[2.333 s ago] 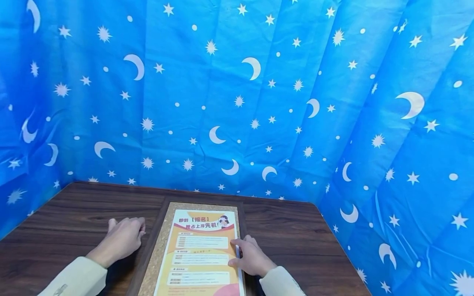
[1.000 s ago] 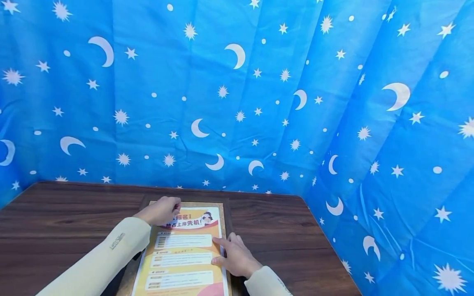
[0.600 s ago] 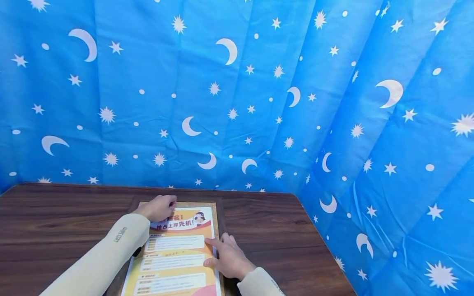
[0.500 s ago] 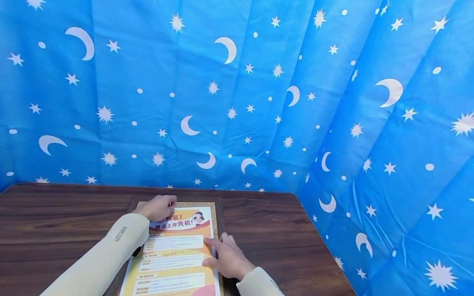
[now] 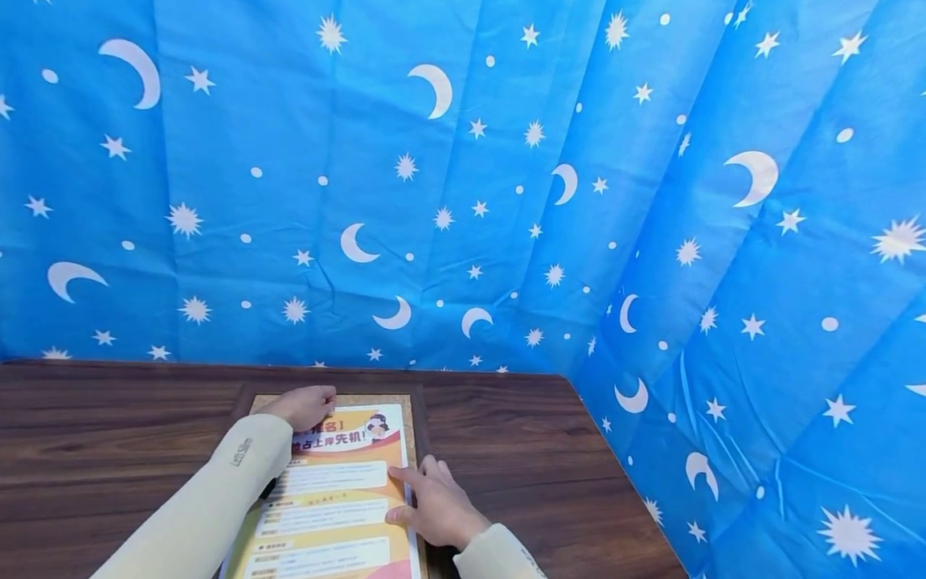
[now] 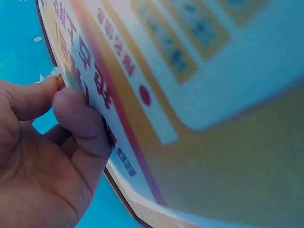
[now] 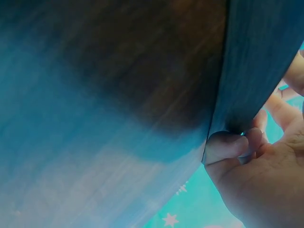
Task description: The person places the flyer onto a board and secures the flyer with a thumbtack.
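Observation:
A yellow and white printed poster (image 5: pixel 329 494) lies on a cork board (image 5: pixel 409 426) with a dark wood frame (image 6: pixel 128 202). My left hand (image 5: pixel 307 408) is at the poster's upper left part. In the left wrist view, thumb and forefinger pinch a small translucent push pin (image 6: pixel 55 71) at the poster's top, mostly hidden by the fingertips. My right hand (image 5: pixel 437 503) rests at the poster's right edge, forefinger and thumb stretched onto the paper. In the right wrist view, its other fingers (image 7: pixel 223 146) bend against the frame's side.
The board lies on a dark wood-grain table (image 5: pixel 521 474). Behind and to the right hangs a blue curtain (image 5: pixel 405 201) with white moons and stars. The left sleeve (image 5: pixel 195 498) crosses the board's lower left side.
My left hand has moved from the table left of the board onto the poster's upper part and stays there. My right hand keeps its place on the poster. The head view has turned left to right slightly.

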`<state>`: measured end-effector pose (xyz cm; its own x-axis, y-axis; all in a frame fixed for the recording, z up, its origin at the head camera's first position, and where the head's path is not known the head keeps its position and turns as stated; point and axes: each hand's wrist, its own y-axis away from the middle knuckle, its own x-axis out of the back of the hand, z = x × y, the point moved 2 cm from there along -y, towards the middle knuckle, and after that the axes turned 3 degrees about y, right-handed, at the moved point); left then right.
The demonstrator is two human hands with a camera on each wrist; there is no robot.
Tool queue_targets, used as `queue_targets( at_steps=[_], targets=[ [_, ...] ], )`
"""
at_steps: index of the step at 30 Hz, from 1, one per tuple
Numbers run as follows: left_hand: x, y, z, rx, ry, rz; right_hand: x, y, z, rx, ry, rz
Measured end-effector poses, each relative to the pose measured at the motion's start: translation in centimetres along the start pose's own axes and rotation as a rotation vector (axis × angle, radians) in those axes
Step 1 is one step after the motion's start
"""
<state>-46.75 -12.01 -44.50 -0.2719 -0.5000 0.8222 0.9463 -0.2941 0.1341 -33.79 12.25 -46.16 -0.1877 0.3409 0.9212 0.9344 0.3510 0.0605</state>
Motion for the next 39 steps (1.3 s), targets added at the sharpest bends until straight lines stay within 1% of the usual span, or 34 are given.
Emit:
queue_targets(
  at_steps=[7,10,18,25,31,36,39],
  targets=[
    [0.0,-0.2,0.5,0.013,-0.024,0.003,0.2,0.0,-0.1,-0.024,-0.004,-0.009],
    [0.0,-0.3,0.6,0.009,-0.050,0.003,0.1,-0.1,-0.1,-0.029,-0.010,-0.015],
    [-0.2,-0.5,0.9,-0.010,-0.119,0.038,0.2,-0.1,0.0,-0.006,0.002,-0.011],
    [-0.2,-0.6,0.9,-0.003,-0.107,0.027,0.0,-0.1,0.0,-0.017,-0.007,-0.018],
    [-0.2,-1.1,0.5,0.042,-0.085,0.005,-0.1,-0.2,-0.1,-0.027,-0.009,-0.024],
    [0.0,-1.2,0.9,0.077,-0.052,-0.004,0.0,-0.2,0.0,-0.024,0.002,-0.023],
    [0.0,-1.3,1.0,0.082,-0.055,-0.003,0.0,-0.2,0.0,-0.026,0.005,-0.021]
  ],
)
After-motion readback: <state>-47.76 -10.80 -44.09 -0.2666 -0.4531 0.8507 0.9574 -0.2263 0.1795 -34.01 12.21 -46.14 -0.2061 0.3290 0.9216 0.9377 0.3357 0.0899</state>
